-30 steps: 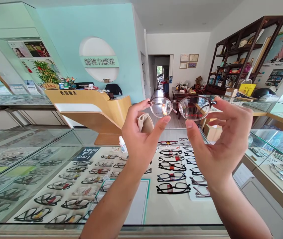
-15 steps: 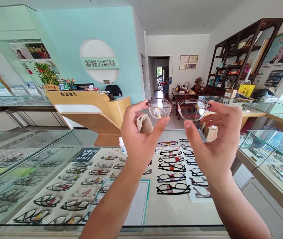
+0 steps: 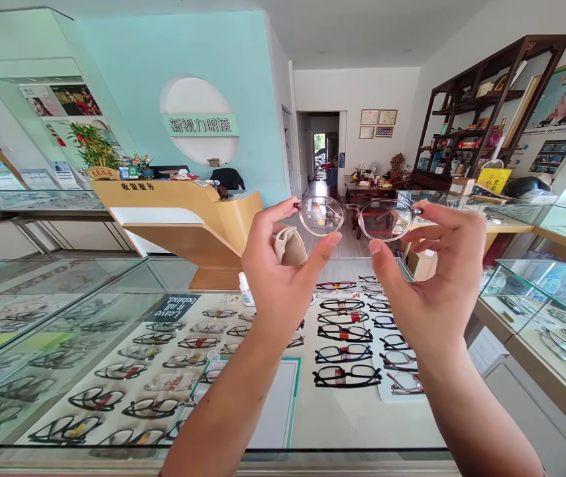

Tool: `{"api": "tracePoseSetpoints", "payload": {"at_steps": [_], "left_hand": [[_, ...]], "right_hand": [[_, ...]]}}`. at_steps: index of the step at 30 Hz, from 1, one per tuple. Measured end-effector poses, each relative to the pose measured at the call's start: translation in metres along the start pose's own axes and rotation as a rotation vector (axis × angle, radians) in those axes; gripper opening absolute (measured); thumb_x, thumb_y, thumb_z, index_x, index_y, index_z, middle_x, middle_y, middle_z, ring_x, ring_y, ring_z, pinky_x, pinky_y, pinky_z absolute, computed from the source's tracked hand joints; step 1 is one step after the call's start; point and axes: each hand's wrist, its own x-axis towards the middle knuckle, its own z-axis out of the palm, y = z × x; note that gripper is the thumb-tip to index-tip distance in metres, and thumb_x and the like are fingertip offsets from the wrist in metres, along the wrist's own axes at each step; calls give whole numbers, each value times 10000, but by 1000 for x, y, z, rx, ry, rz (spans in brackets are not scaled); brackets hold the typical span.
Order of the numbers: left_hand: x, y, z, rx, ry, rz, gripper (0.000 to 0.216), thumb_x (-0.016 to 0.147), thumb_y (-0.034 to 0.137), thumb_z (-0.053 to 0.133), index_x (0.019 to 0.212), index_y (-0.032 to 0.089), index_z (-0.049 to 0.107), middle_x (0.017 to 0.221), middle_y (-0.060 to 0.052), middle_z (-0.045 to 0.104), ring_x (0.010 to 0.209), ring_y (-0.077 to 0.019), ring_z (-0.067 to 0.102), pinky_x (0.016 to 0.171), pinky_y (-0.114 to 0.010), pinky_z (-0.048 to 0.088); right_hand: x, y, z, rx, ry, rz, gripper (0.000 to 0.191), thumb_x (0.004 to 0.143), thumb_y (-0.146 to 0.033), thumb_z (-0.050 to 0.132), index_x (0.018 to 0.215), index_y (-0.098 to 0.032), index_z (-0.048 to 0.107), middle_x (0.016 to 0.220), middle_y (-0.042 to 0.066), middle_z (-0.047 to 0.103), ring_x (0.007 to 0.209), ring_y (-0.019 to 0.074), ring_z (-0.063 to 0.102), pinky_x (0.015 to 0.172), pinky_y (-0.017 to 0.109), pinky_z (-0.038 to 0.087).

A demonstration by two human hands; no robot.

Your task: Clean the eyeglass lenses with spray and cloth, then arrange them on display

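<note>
A pair of eyeglasses (image 3: 353,207) with round clear lenses and a thin frame is held up in front of me, above the glass display case. Its left end is pinched by my left hand (image 3: 283,271), thumb under the lens rim. A folded beige cloth (image 3: 290,246) is also tucked in that hand's palm. My right hand (image 3: 437,278) grips the other end of the eyeglasses, with its thumb below the right lens. Small red print shows on the right lens. The temples are mostly hidden behind the frame and fingers.
Beneath my arms is a glass display case (image 3: 362,421) with rows of eyeglasses (image 3: 346,375). A white spray bottle (image 3: 245,289) and a green-edged white board (image 3: 276,411) are there too. Beyond stands a wooden reception counter (image 3: 178,228); glass cases (image 3: 551,291) flank the right.
The eyeglasses have tilted slightly, so the reflections and the red print in the lenses look different. Both hands keep their hold in nearly the same place.
</note>
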Motion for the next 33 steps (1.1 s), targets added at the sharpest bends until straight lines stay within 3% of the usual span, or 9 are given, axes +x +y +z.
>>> {"api": "tracePoseSetpoints", "payload": {"at_steps": [13, 33], "left_hand": [[-2, -5, -2, 79, 86, 126, 701, 779, 614, 958, 1334, 311, 657, 1219, -59, 681, 907, -213, 659, 773, -400, 569], [3, -1, -6, 79, 113, 169, 650, 768, 549, 978, 1296, 294, 697, 1110, -49, 686, 892, -217, 616, 809, -417, 560]], "right_hand": [[1, 4, 1, -56, -132, 81, 454, 957, -324, 708, 1389, -295, 570, 1266, 93, 751, 988, 259, 759, 787, 474, 614], [1, 4, 0, -58, -192, 110, 351, 990, -396, 707, 1290, -279, 566, 1165, 83, 745, 926, 252, 737, 772, 466, 598]]}}
